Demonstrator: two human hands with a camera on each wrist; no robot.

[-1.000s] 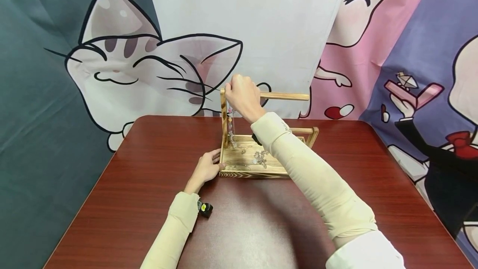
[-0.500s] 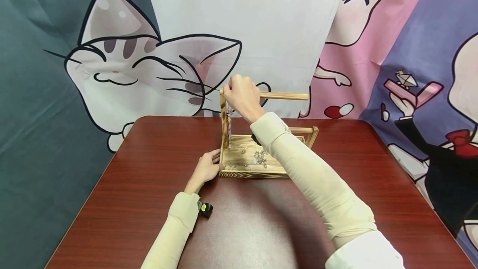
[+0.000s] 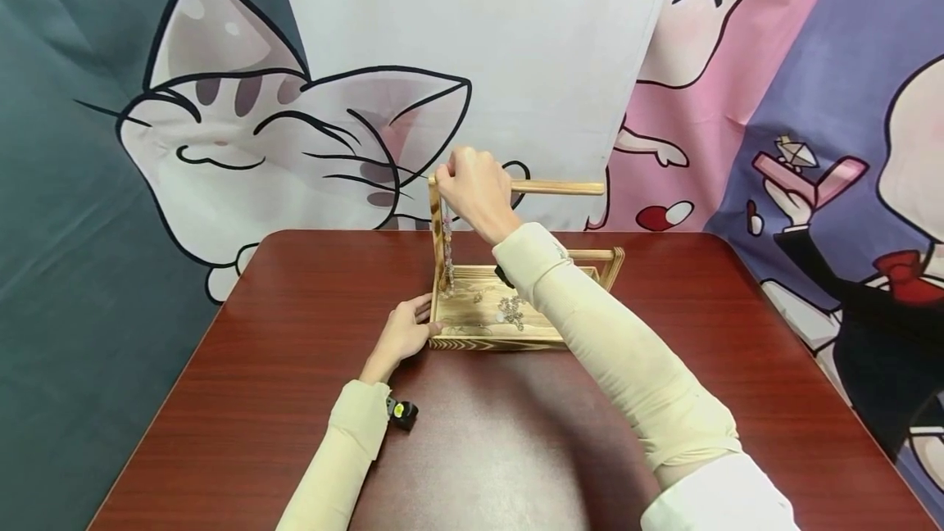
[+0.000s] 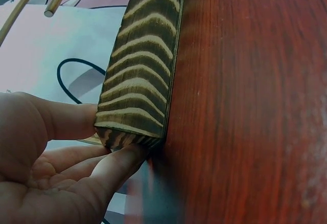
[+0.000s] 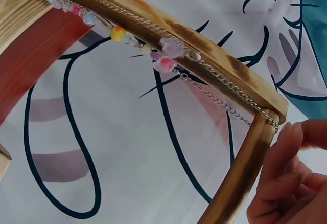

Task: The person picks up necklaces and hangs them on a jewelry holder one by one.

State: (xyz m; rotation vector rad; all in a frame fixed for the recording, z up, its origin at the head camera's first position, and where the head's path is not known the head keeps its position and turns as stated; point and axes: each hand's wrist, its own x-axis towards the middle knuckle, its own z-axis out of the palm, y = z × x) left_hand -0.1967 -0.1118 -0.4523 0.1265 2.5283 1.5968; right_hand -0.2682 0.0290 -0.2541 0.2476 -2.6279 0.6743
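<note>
A wooden jewelry stand (image 3: 496,344) with a shallow tray stands on the table. My left hand (image 3: 401,329) grips its near left corner; in the left wrist view the thumb (image 4: 71,119) and fingers pinch the striped tray edge (image 4: 135,81). A beaded necklace (image 5: 117,34) with a silver chain and pastel beads hangs beside the left post (image 3: 437,236). Its chain loops over the upper bar (image 3: 556,187) near the post. There my right hand (image 3: 475,187) has its fingers curled, thumb and fingertip meeting at the chain's top loop. In the head view that hand hides the bar's left part.
More chain jewelry (image 3: 511,314) lies in the tray. A lower bar (image 3: 590,255) stands at the stand's right, partly behind the right sleeve (image 3: 612,342). The reddish table (image 3: 295,334) extends around the stand. A printed cat curtain (image 3: 221,121) hangs behind.
The necklace's lower end has swung left and now hangs straighter along the post. Both hands keep their places; the head view has shifted slightly.
</note>
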